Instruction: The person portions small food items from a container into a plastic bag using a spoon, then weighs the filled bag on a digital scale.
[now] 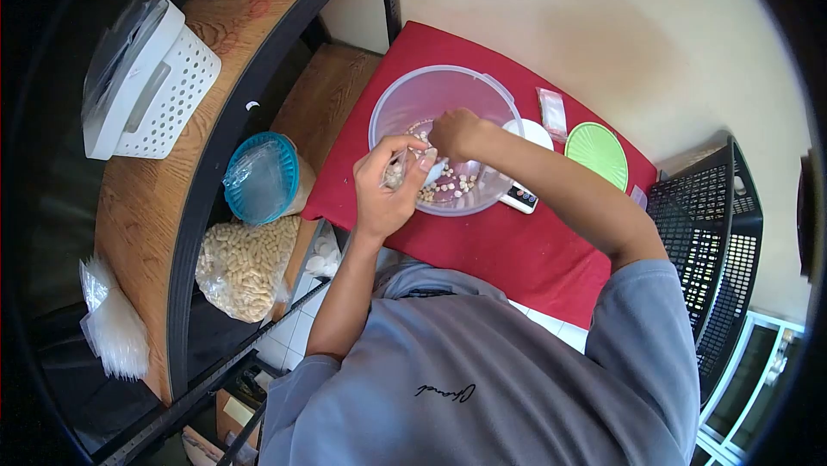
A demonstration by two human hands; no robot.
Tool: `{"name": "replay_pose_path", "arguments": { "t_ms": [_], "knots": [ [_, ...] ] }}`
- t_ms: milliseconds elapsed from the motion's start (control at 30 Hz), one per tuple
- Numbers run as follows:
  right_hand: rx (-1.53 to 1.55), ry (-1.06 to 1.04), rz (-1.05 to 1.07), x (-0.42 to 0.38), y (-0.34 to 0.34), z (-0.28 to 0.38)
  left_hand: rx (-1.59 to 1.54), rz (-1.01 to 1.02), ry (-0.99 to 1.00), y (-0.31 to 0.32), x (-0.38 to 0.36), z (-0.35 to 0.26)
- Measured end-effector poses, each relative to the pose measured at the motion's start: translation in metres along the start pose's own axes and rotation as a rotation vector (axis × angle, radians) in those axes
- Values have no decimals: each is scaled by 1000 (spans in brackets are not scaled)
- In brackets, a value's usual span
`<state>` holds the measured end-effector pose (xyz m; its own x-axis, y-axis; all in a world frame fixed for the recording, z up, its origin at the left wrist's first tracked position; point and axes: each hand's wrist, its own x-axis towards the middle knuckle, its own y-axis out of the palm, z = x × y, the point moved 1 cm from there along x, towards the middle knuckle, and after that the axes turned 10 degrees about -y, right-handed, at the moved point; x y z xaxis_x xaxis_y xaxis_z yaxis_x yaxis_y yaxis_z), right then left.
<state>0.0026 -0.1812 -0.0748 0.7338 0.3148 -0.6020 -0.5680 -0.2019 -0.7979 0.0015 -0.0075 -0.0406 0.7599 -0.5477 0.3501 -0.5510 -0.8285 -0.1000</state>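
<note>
A translucent plastic tub point(398, 104) stands on the red cloth and holds small round beige and white pieces point(463, 183). My left hand point(385, 195) is at the tub's near left rim, its fingers and thumb closed on a small clear plastic bag point(394, 173) with pale pieces in it. Inside the tub, close to the bag, my right hand point(458, 133) is closed with the wrist bent down. Its fingertips are hidden, so what it holds cannot be made out. A pale bluish-white object point(437, 172) shows just below it.
Right of the tub are a white scale point(519, 199), a packet of clear bags point(552, 113) and a green lid point(596, 154) on the red cloth point(534, 251). A black crate point(698, 216) stands at right. Shelves at left hold a white basket point(177, 78) and a blue-lidded container point(289, 177).
</note>
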Motion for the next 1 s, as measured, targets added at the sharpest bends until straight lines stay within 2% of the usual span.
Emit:
{"name": "replay_pose_path", "arguments": {
  "t_ms": [100, 233, 267, 400, 533, 600, 700, 767, 933, 1000],
  "knots": [
    [-10, 32, 69, -14, -25, 1, -32, 28, -83, -1, 3, 5],
    [-15, 111, 31, -23, -39, -10, -59, 41, -142, -1, 4, 5],
    [-47, 127, 92, -23, -39, -12, -92, 43, -184, -1, 2, 5],
    [-66, 133, 181, -26, -36, -12, -129, 34, -194, -3, 1, 8],
    [21, 197, 107, -15, -17, -14, -139, 23, -189, -2, 1, 9],
    [18, 170, 219, -16, -18, -11, -134, 16, -187, -1, 1, 9],
    [4, 164, 205, -5, -13, -17, -125, 20, -191, -1, 1, 10],
    [-12, 156, 164, -4, -13, -21, 0, 52, -79, -2, 2, 15],
    [26, 199, 123, 14, 1, -29, -2, 100, -88, -6, 0, 10],
    [73, 133, 202, 17, 1, -24, -46, 132, -100, -6, -1, 13]
  ]
}}
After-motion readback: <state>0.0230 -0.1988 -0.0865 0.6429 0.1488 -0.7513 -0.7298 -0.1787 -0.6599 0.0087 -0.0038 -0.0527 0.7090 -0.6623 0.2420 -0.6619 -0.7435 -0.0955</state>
